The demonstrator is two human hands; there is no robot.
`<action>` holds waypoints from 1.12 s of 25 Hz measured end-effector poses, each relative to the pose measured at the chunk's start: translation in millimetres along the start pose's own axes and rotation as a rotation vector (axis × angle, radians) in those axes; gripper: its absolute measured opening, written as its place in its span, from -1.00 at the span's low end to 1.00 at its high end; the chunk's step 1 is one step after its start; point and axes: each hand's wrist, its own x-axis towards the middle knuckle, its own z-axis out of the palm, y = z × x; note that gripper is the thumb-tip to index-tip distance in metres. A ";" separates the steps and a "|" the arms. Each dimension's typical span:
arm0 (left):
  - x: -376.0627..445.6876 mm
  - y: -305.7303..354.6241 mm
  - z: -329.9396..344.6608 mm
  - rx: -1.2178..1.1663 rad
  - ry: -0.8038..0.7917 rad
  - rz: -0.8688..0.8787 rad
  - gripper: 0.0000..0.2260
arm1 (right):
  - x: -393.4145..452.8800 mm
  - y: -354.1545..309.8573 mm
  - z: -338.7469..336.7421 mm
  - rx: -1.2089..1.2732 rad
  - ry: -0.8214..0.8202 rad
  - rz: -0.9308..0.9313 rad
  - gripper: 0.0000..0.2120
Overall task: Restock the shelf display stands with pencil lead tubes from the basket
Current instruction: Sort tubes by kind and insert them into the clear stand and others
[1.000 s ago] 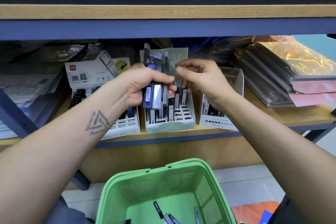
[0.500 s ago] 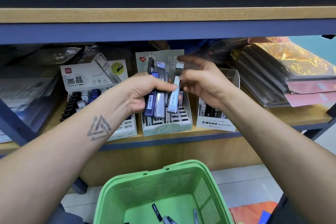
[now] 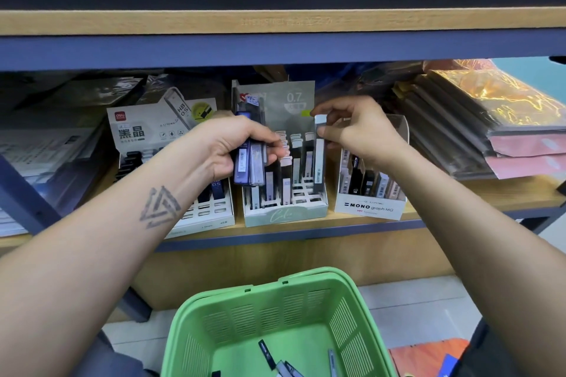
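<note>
Head view: right hand pinches flat rectangular grey tube.

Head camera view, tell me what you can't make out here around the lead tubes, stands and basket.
- Bundle of tubes in the left hand: count unclear, fingers cover them.
- Single tube pinched by the right hand: label too small to read.
- Green basket: bottom edge of the head view cuts off its contents.
- White stand: the left forearm hides its slots.

slotted green plastic basket, smooth and matt; pale wood-grain shelf board; printed matt cardboard display stand; glossy plastic-wrapped folders.
</note>
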 end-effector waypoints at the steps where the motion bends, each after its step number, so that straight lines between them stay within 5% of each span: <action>1: 0.6 -0.6 -0.1 0.003 0.003 0.002 -0.92 | -0.3 0.6 3.7 -0.054 0.005 -0.036 -0.74; 6: 4.9 -3.2 1.4 0.000 0.015 0.006 -0.95 | -0.3 1.1 11.7 0.016 -0.016 -0.046 -0.68; 12: 9.4 -3.8 1.2 0.006 0.029 0.029 -0.97 | 0.0 4.9 19.9 0.025 0.034 -0.041 -0.83; 23: 14.5 -7.7 -0.4 0.034 0.019 0.011 -0.96 | 0.4 9.8 14.5 -0.105 0.038 -0.066 -0.77; 28: 13.8 -9.5 1.5 0.031 0.014 -0.005 -0.95 | -4.2 11.2 21.0 -0.244 -0.001 -0.152 -0.90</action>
